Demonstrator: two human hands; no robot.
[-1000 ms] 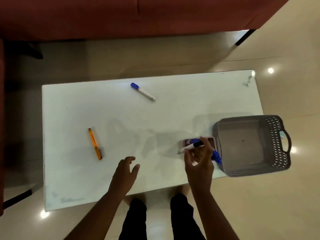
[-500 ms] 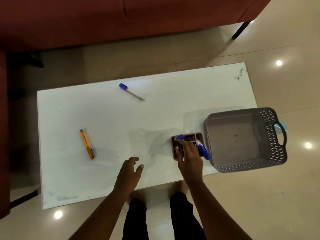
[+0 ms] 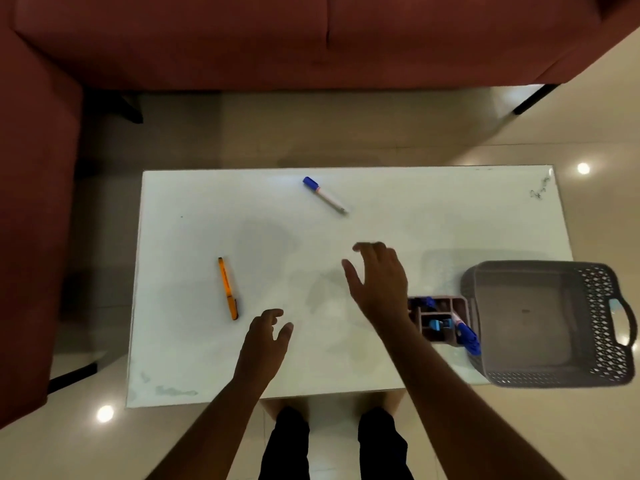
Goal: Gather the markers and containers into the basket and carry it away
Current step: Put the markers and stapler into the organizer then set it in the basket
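Observation:
A grey plastic basket point(image 3: 602, 327) sits at the right end of the white table point(image 3: 398, 216), overhanging its edge, with nothing inside. Touching its left wall is a small pinkish divided container point(image 3: 440, 318) holding blue markers; one blue-capped marker point(image 3: 465, 334) leans out of its near right corner. A white marker with a blue cap point(image 3: 323, 195) lies at the table's far middle. An orange pen point(image 3: 228, 288) lies at the left. My right hand point(image 3: 379, 282) hovers open over the table, left of the container. My left hand point(image 3: 265, 341) is open near the front edge.
A dark red sofa point(image 3: 311, 39) runs along the far side and wraps down the left. Shiny beige floor tiles surround the table. My legs point(image 3: 332, 445) stand at the table's near edge. Scribble marks point(image 3: 540, 188) show at the far right corner.
My right hand put the blue marker into the divided container, let go and moved left and away over the table with its fingers spread. The left hand stayed near the front edge.

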